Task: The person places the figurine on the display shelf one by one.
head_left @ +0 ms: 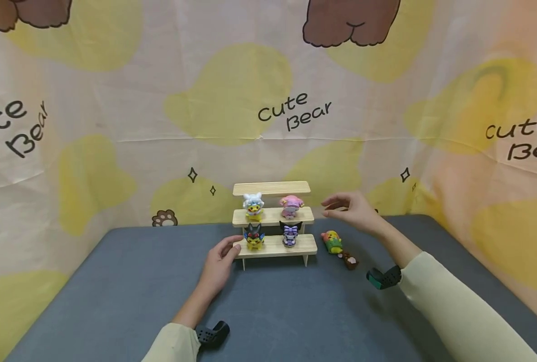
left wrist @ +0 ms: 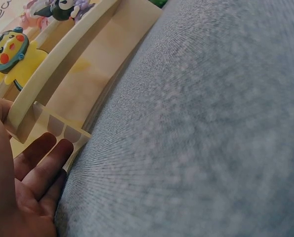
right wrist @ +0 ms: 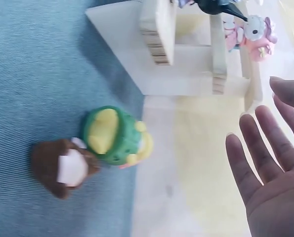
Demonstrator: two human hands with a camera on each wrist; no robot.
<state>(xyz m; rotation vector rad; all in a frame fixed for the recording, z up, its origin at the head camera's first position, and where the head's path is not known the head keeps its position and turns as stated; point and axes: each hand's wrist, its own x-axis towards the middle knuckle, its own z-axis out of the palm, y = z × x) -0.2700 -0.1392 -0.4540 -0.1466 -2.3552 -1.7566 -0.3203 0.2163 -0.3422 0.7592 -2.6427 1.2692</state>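
A three-tier wooden display shelf (head_left: 275,247) stands on the grey-blue cloth. My left hand (head_left: 217,264) pinches the left end of its bottom tier between thumb and index finger; the other fingers (left wrist: 50,170) extend loosely beside the side support. Nearest this hand is a yellow figurine in a dark hood (head_left: 254,238). Beside it stands a purple-and-black figurine (head_left: 290,235). The middle tier bears a white-hooded yellow figurine (head_left: 253,206) and a pink figurine (head_left: 291,206). To the shelf's right, my right hand (head_left: 354,211) hovers with relaxed fingers and an empty palm.
Below my right hand, a green-and-yellow figurine (head_left: 333,242) and a small brown figurine (head_left: 350,261) lie close together on the cloth-covered table (head_left: 160,296). A printed curtain (head_left: 160,100) hangs right behind the shelf. Each wrist wears a dark band.
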